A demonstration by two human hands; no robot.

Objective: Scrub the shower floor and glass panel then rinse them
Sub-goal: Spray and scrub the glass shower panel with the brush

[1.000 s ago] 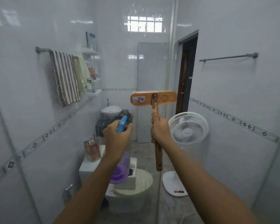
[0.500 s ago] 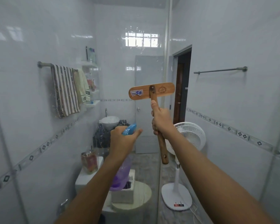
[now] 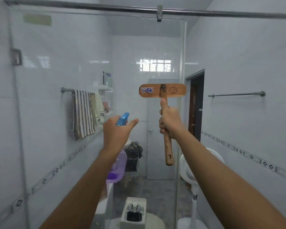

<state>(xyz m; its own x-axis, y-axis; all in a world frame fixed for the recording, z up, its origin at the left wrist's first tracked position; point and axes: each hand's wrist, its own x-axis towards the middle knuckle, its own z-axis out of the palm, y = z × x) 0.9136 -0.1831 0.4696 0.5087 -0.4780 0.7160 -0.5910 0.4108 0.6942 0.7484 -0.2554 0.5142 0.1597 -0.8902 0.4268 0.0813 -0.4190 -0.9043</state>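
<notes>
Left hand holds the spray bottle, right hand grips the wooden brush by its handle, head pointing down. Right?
No, the head points up, not down. In the head view the right hand grips the wooden brush by its handle, head above the fist; the left hand holds the spray bottle.

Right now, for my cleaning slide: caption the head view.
Left hand holds a spray bottle, right hand a wooden brush before the glass panel.

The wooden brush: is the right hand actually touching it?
Touching. The head view shows the right hand curled round the handle of the wooden brush, with the thumb pressed along it.
</notes>
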